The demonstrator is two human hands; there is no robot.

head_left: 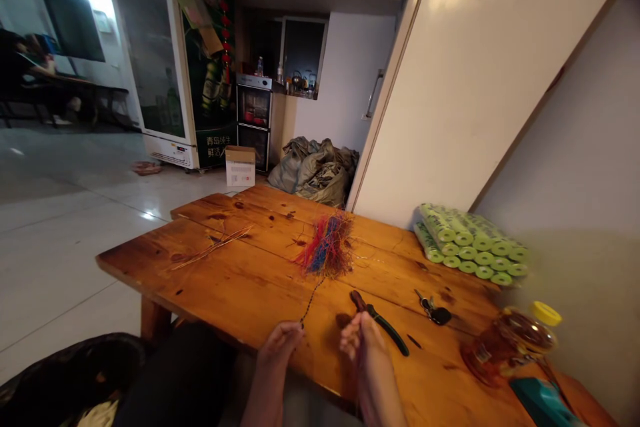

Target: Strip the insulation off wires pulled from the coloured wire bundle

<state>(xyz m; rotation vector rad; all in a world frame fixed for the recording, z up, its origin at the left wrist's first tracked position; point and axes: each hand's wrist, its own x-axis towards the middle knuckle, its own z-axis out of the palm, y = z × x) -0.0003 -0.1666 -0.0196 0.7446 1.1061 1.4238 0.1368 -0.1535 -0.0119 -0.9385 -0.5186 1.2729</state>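
My left hand is closed near the front edge of the wooden table, pinching the end of a thin cord patterned dark and light. The cord runs up to a loose bundle of red, blue and yellowish wires. To the right, my right hand is raised with its fingers curled together; whatever they may hold is too small to make out. Just behind that hand lie pliers with dark green handles, partly hidden by the fingers. A short dark piece rests beside the handles.
Loose thin wires lie at the table's left. On the right are keys, a yellow-capped bottle, a teal object and packed green rolls. A black bin stands lower left. Someone sits far left.
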